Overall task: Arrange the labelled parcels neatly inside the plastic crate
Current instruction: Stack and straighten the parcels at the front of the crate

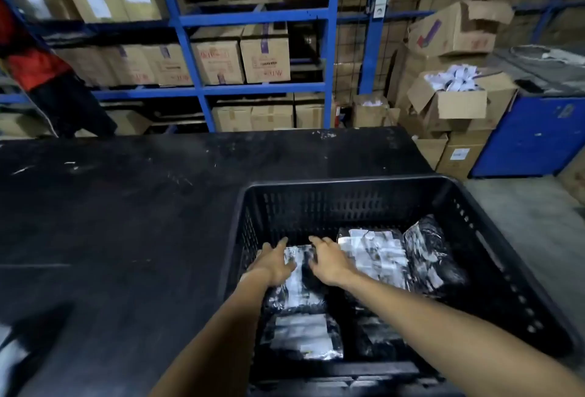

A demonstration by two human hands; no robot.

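A black slotted plastic crate sits on the right part of a black table. Inside lie several black plastic-wrapped parcels with white labels. My left hand and my right hand both rest, fingers spread, on the two sides of one parcel at the crate's left. Another labelled parcel and a tilted one lie to the right. A further parcel lies near the front wall.
The black table stretches left of the crate. Blue shelving with cardboard boxes stands behind. A person in red is at the far left. Open cartons and a blue cart stand at the right.
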